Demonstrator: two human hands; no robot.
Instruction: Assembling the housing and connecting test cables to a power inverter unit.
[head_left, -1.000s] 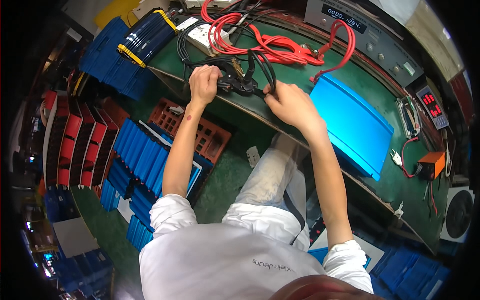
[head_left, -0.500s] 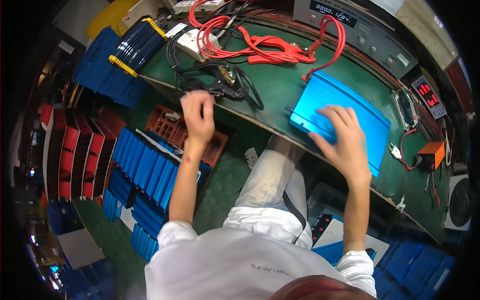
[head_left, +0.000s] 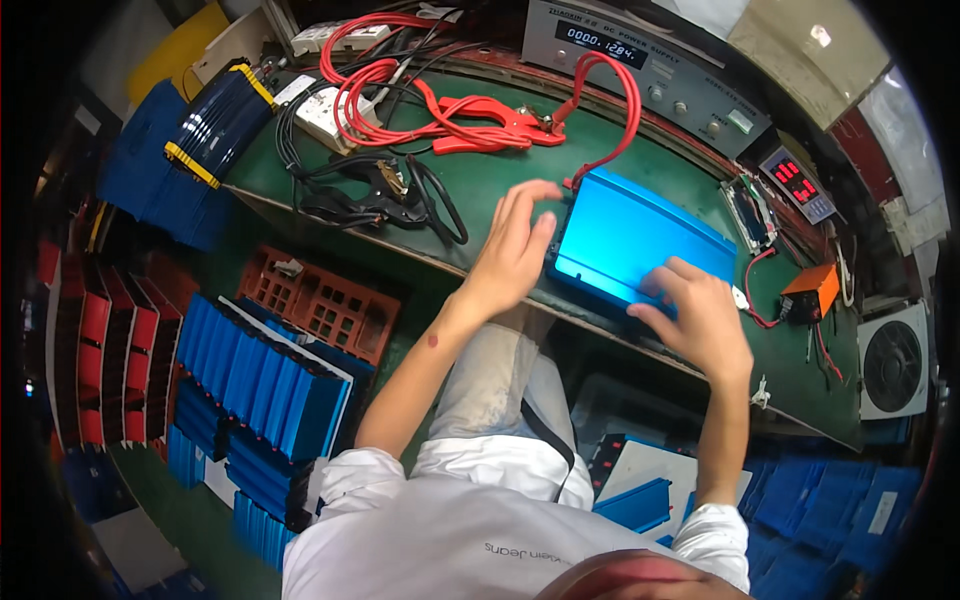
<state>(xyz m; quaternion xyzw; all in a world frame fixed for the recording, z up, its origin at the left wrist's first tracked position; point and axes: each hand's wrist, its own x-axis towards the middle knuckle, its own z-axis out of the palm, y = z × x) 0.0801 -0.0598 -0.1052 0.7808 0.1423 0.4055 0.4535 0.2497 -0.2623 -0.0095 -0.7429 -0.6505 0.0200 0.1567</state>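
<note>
A flat blue metal box [head_left: 640,235] with ridged edges, like a power inverter's casing, lies on the green bench. My right hand [head_left: 700,315] is at its front edge, with curled fingers on the top and the thumb against the near side. Beside the box's left end is my left hand [head_left: 512,245], thumb and fingers apart with nothing between them. Its fingertips are close to a looped red cable [head_left: 637,105] whose end meets the box's far left corner. Whether they touch that end I cannot tell.
Red clamps [head_left: 500,125] and black clamps [head_left: 395,190] lie on the bench left of a grey power supply [head_left: 660,75]. At the right are a small meter [head_left: 797,185], an orange box [head_left: 810,292] and a fan [head_left: 893,360]. Blue casings [head_left: 260,380] stand stacked below left.
My left hand has come from near the black clamps to the box's left end. My right hand has lowered onto the box's front edge. The view has shifted right.
</note>
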